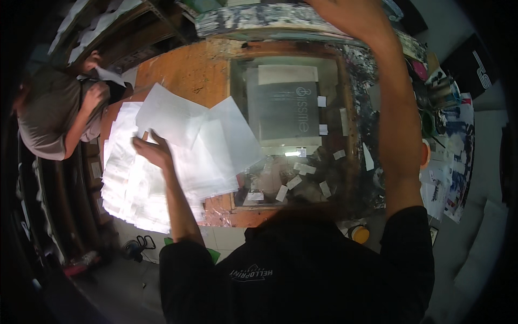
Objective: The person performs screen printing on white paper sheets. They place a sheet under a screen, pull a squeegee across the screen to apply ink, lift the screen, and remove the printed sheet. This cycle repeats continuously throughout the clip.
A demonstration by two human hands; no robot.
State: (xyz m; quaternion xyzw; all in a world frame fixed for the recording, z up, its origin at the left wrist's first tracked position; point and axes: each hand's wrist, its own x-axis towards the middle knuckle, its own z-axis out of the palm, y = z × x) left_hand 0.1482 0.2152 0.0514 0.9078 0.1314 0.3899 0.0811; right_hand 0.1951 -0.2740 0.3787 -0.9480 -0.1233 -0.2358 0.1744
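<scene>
My left hand [154,152] is over a spread pile of thin white sheets [124,183], its fingers apart at the lower left edge of a loose translucent sheet [172,110]. Another loose sheet [237,135] fans out to the right, overlapping the framed bed. My right arm stretches far forward, and my right hand [348,16] reaches a long, paint-smeared frame [264,19] at the far side; its fingers are cut off by the upper edge. Between my arms, a dark panel set in a wooden surround [234,108] carries a grey sheet with a white printed design [280,110].
Small white tape pieces [294,182] dot the panel, beside a bright light spot. A seated person [59,113] handles white material at the left. Paint cans [445,92] and stained papers crowd the right side. A yellow-lidded container [359,234] is near my body.
</scene>
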